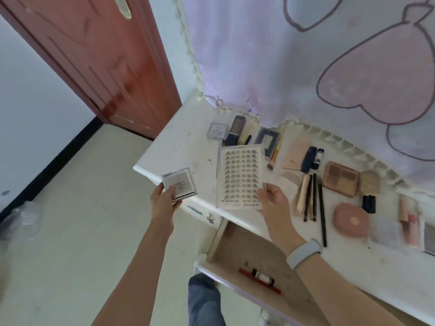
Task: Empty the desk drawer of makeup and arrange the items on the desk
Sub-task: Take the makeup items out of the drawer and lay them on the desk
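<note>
A: What is the left hand doing?

B: It is holding a small square clear case out past the left edge of the desk, with its fingers curling under the case and the thumb lying on top.

A: And the right hand?

B: It is pinching the lower right corner of a flat tray of false lashes, thumb and fingers closing on the edge. The tray is hanging tilted above the desk's front part. A pale band is sitting on that wrist.

A: Where is the drawer?

B: The drawer is standing pulled out below the desk front. A red pencil and a small dark-capped tube are lying in it, touching each other near the front wall.

A: What is lying on the desk already?

B: Behind the lash tray, another clear case, a dark box and a grey-framed palette are sitting close together. To the right, a peach pouch, a navy tube, an eyeshadow palette with 4 pans and a gold compact are lying in a row. Nearer the front, 4 pencils and brushes are lying side by side, with a pink round case just beside them.
</note>
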{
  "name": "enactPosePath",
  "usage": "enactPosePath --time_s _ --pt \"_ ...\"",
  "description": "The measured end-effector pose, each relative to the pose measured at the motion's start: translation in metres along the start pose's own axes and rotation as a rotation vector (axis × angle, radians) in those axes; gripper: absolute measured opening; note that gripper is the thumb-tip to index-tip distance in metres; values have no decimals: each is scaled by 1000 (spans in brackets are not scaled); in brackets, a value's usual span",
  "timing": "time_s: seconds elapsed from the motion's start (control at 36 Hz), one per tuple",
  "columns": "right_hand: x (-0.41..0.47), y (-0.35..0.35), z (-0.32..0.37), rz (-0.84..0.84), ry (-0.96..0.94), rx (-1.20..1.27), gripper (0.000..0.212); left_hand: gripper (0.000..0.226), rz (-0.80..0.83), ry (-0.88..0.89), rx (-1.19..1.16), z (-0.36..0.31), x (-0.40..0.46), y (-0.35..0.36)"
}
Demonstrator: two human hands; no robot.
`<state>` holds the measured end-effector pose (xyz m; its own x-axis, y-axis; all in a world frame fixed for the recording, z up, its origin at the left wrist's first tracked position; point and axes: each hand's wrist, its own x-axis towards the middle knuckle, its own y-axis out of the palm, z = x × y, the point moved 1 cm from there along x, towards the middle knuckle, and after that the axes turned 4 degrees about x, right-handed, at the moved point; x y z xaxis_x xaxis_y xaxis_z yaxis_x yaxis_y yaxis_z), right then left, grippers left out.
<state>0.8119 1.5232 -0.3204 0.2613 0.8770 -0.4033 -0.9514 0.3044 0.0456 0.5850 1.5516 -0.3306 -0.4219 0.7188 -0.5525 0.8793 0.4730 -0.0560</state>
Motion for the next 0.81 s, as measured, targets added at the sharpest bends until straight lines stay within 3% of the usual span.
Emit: enactPosePath --time_s 0.19,0.28,0.33,0.47,0.53,0.58,0.64,0.72,0.81 --pt "110 145 25 -48 133 81 22 37 -18 64 79 -45 106 -12" --pt "150 191 32 -79 210 192 9 38 6 61 151 -51 141 -18" --pt "174 212 33 -114 231 237 14 37 51 70 214 -54 157 -19" --pt "212 231 25 -222 234 95 3 36 259 87 366 -63 172 -5" --pt "219 229 28 -251 184 -62 24 42 319 119 427 -64 177 2" --pt "220 225 30 -226 121 -251 29 40 348 184 520 -64 182 11" --pt "214 220 36 -191 61 -382 21 34 339 236 617 -64 187 20" --pt "198 210 42 -158 4 -370 42 27 280 335 752 -65 191 32" --pt "177 201 38 -118 -48 -404 43 32 226 425 811 -67 190 43"
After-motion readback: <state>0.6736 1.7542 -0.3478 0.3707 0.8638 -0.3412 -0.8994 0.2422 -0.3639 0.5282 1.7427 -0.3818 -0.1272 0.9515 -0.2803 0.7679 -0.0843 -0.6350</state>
